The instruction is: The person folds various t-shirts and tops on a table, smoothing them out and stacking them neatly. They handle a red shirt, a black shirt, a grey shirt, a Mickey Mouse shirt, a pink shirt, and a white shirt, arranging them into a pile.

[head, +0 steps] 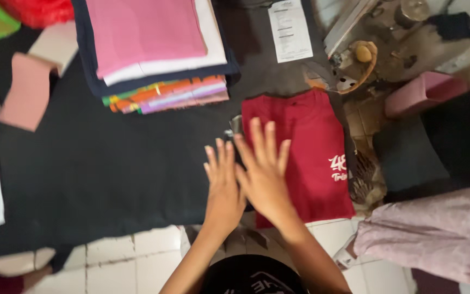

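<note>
Left hand and right hand flat, grip released, on folded red shirt, white paper sheet beyond

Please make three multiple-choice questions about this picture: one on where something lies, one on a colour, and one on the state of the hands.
1. Where does the stack of folded clothes lie relative to the red folded shirt?
A. Up and to the left of it
B. Directly on it
C. Under it

2. What colour is the cloth that covers the work surface?
A. White
B. Black
C. Yellow

3. How are the left hand and the right hand held?
A. Closed in fists
B. Flat, fingers spread
C. Pinching a needle

Answers:
1. A, since the stack sits higher and leftward in the view, apart from the shirt.
2. B, since the wide cloth is dark black.
3. B, since both palms face down with the fingers open, side by side at the shirt's left edge.
</note>
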